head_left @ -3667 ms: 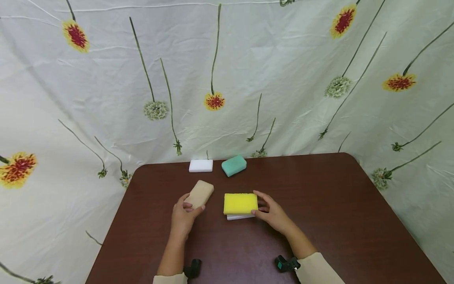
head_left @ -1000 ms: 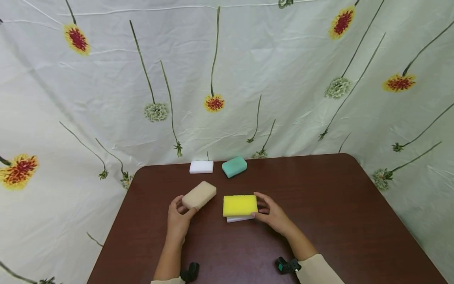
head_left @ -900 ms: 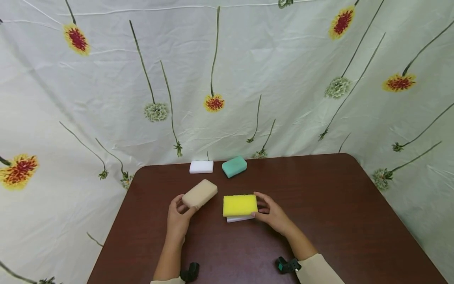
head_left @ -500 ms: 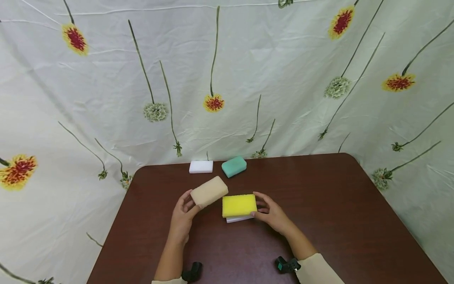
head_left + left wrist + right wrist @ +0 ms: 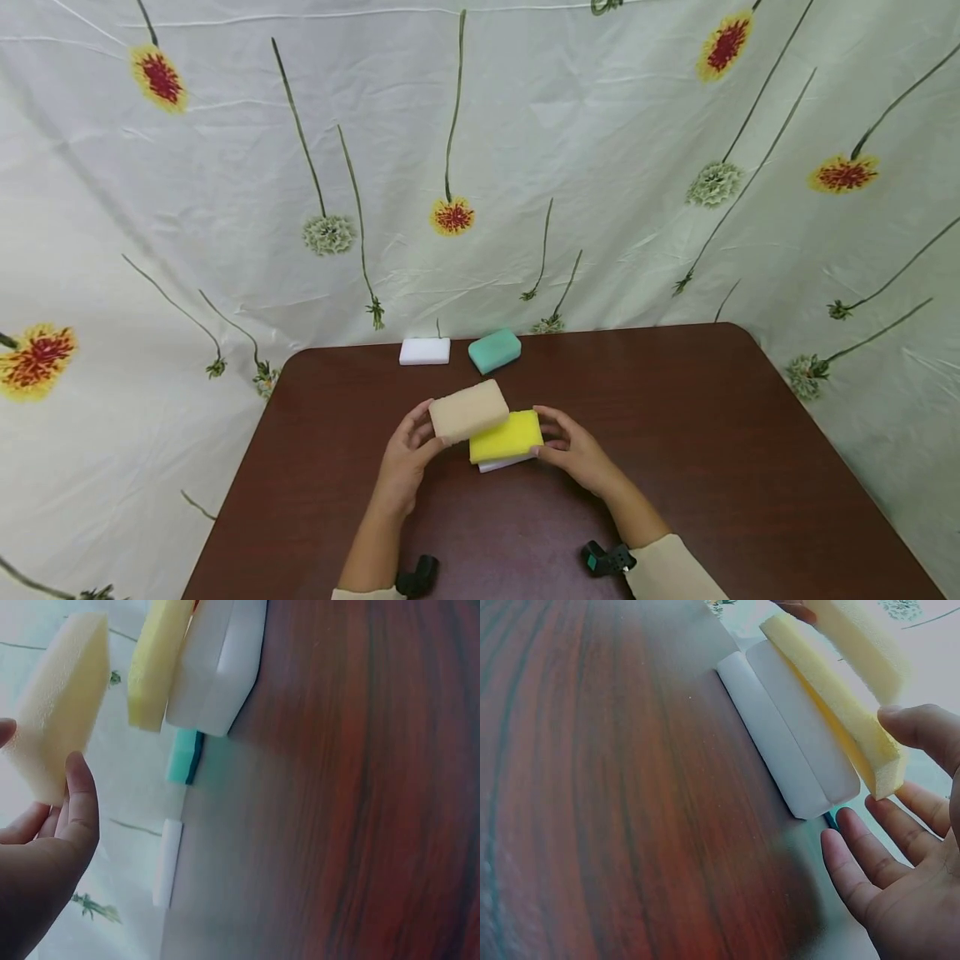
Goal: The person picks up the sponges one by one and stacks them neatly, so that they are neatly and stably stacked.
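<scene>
Left hand point(image 5: 402, 460) pinches a beige sponge point(image 5: 469, 411) between thumb and fingers, holding it raised over the left part of a yellow sponge point(image 5: 512, 440) at a dark brown desk point(image 5: 660, 400), a gap showing between the two in the left wrist view. Right hand point(image 5: 576, 457) grips the yellow sponge at its right end, with a white layer point(image 5: 771, 742) directly beneath it. Beyond the yellow sponge lie a green sponge point(image 5: 495, 351) and, to the left, a white block point(image 5: 424, 352), before a flower-printed cloth point(image 5: 600, 125).
</scene>
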A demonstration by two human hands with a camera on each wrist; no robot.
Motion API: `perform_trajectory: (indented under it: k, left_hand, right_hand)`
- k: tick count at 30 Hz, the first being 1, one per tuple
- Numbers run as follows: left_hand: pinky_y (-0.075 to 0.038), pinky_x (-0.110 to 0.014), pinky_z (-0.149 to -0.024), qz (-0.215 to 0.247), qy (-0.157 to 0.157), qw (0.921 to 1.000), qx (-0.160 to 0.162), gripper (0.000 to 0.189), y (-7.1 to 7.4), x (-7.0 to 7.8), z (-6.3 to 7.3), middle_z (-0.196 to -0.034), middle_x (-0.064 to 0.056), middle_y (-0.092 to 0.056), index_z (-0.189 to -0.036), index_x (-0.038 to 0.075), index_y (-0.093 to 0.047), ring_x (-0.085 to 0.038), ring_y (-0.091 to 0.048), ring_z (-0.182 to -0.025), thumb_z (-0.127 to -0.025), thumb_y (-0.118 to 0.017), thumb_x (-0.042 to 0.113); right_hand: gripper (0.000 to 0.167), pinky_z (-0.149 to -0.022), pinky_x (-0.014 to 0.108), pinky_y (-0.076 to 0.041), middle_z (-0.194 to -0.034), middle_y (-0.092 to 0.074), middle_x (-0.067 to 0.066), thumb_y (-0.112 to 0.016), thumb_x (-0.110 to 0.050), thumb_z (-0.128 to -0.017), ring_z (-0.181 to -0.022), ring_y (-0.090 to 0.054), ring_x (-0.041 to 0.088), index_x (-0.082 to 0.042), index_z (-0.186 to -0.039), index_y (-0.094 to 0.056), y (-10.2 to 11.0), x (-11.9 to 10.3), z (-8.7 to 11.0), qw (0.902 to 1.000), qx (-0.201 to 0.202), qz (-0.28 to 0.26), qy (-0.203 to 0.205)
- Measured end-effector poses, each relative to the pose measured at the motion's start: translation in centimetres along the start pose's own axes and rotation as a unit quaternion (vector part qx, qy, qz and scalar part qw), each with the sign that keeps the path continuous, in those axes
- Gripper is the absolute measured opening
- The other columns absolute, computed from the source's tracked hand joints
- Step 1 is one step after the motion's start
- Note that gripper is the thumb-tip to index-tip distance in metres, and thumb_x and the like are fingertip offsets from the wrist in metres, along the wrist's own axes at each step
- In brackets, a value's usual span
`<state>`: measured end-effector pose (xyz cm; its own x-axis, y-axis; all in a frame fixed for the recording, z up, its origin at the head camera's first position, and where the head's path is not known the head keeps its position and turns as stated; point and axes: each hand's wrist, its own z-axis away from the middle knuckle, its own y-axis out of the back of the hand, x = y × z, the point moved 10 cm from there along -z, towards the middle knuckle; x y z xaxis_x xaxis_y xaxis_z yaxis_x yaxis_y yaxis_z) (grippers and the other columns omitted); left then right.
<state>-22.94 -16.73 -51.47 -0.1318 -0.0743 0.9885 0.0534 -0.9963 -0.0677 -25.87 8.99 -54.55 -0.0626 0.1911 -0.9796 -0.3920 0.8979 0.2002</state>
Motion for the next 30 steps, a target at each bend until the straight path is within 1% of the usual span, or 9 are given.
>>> perform_trajectory:
  k: [3,7,12,16,18,21,27,30]
  left_hand:
    - [-0.045,-0.027,-0.096,-0.014,-0.003,0.9998,-0.011,0.069,-0.7,-0.1,0.2,-0.145,-0.014,-0.052,-0.152,0.015,-0.043,-0.023,-0.055,-0.125,-0.089,-0.067,0.002]
    - [-0.046,-0.029,-0.096,-0.016,-0.006,0.9996,-0.024,0.067,-1.6,-0.5,0.2,-0.142,-0.016,-0.056,-0.151,0.017,-0.045,-0.024,-0.057,-0.123,-0.089,-0.068,0.003]
    - [-0.049,-0.028,-0.094,-0.01,0.001,0.9991,-0.041,0.067,-2.6,-1.2,0.1,-0.142,-0.016,-0.057,-0.15,0.018,-0.046,-0.024,-0.061,-0.117,-0.088,-0.068,0.002]
    - [-0.051,-0.025,-0.091,-0.012,-0.002,0.9986,-0.052,0.068,-3.2,-1.5,0.1,-0.145,-0.018,-0.055,-0.151,0.015,-0.044,-0.024,-0.065,-0.108,-0.089,-0.069,0.002]
    - [-0.051,-0.025,-0.089,-0.017,-0.002,0.9984,-0.053,0.068,-3.4,-1.6,0.1,-0.147,-0.017,-0.054,-0.151,0.016,-0.045,-0.024,-0.066,-0.105,-0.089,-0.07,0.003]
    - [-0.052,-0.026,-0.087,-0.033,-0.003,0.9983,-0.048,0.066,-3.6,-1.7,0.0,-0.148,-0.016,-0.052,-0.149,0.018,-0.048,-0.024,-0.064,-0.105,-0.089,-0.071,0.004]
    - [-0.051,-0.028,-0.087,-0.064,-0.004,0.9973,-0.036,0.066,-3.7,-2.0,-0.1,-0.148,-0.015,-0.05,-0.15,0.019,-0.049,-0.029,-0.061,-0.111,-0.089,-0.072,0.008]
    - [-0.05,-0.029,-0.087,-0.073,0.001,0.9966,-0.038,0.068,-3.7,-2.2,-0.1,-0.15,-0.014,-0.049,-0.152,0.021,-0.047,-0.031,-0.059,-0.114,-0.09,-0.071,0.009]
  right_hand:
    - [0.072,-0.097,0.029,-0.052,-0.152,-0.048,0.013,-0.075,-0.021,-0.092,-0.132,-0.055,0.033,-0.014,-0.154,-0.04,0.0,0.1,0.0,1.0,-0.001,-0.002,-0.005]
    - [0.073,-0.095,0.025,-0.052,-0.152,-0.048,0.011,-0.076,-0.02,-0.092,-0.131,-0.056,0.03,-0.013,-0.155,-0.04,0.0,0.2,0.0,1.0,0.003,-0.005,-0.006]
    - [0.074,-0.094,0.025,-0.053,-0.155,-0.045,0.014,-0.074,-0.019,-0.093,-0.133,-0.054,0.035,-0.012,-0.157,-0.037,-0.3,0.0,0.2,0.9999,-0.007,-0.007,0.003]
    - [0.074,-0.093,0.026,-0.053,-0.157,-0.041,0.016,-0.073,-0.02,-0.094,-0.134,-0.053,0.038,-0.016,-0.158,-0.037,-0.4,0.0,0.3,0.9999,-0.013,-0.004,0.002]
    - [0.073,-0.093,0.026,-0.053,-0.157,-0.041,0.017,-0.073,-0.02,-0.094,-0.133,-0.054,0.038,-0.019,-0.157,-0.037,-0.5,0.0,0.3,0.9999,-0.012,-0.004,-0.001]
    - [0.073,-0.093,0.026,-0.054,-0.156,-0.042,0.018,-0.074,-0.018,-0.093,-0.13,-0.056,0.037,-0.02,-0.157,-0.038,-0.5,0.1,0.3,0.9999,-0.011,-0.009,-0.004]
    - [0.072,-0.092,0.025,-0.054,-0.154,-0.044,0.018,-0.073,-0.018,-0.093,-0.129,-0.057,0.036,-0.018,-0.157,-0.038,-0.5,0.0,0.4,0.9999,-0.009,-0.009,-0.003]
    - [0.072,-0.091,0.026,-0.054,-0.154,-0.044,0.019,-0.073,-0.018,-0.093,-0.128,-0.058,0.036,-0.018,-0.157,-0.038,-0.5,-0.1,0.5,0.9999,-0.008,-0.01,-0.003]
